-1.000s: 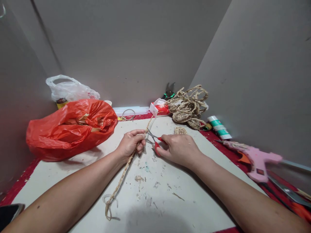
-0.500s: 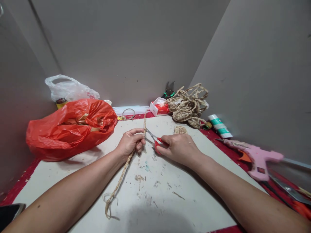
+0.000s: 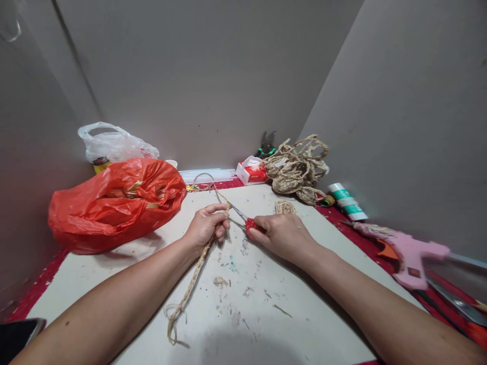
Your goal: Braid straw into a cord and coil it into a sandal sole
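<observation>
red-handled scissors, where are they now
Near the middle of the head view, in the right hand, the red-handled scissors point left, blades at the braided cord in the left hand.

Braided cord (image 3: 196, 275) — middle hidden by left hand (image 3: 207, 226), scissors (image 3: 249, 223) — handles partly covered, dark object (image 3: 17, 337) cropped at left

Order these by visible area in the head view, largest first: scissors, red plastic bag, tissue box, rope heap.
1. Red plastic bag
2. Rope heap
3. Tissue box
4. Scissors, though the right hand partly hides them
</observation>
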Available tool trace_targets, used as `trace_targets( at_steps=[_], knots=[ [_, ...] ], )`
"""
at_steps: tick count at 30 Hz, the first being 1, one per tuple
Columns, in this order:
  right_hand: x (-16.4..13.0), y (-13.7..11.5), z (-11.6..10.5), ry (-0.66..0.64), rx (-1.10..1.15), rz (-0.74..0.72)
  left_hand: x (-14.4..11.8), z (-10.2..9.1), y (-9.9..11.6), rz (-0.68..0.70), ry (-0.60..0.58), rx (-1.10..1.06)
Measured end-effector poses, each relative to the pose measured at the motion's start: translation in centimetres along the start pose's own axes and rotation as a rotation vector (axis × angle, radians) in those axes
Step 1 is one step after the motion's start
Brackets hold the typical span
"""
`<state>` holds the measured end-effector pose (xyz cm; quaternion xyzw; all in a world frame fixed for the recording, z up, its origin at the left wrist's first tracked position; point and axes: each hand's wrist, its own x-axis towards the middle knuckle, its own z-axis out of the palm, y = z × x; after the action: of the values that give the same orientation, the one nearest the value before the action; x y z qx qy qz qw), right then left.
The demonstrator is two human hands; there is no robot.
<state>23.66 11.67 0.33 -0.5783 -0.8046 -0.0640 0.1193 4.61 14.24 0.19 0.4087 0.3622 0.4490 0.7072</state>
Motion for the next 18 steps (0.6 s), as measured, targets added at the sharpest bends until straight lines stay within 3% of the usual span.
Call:
trace_targets(
  at_steps=[7,18],
  knots=[
    [-0.02,-0.06,0.15,0.047,0.072,0.048,0.1,-0.09,-0.1,-0.004,-0.014,0.01],
    [-0.04,-0.66,-0.33,0.058,-0.038,0.034,0.02,0.1,-0.2,-0.022,-0.031,0.062]
  ],
)
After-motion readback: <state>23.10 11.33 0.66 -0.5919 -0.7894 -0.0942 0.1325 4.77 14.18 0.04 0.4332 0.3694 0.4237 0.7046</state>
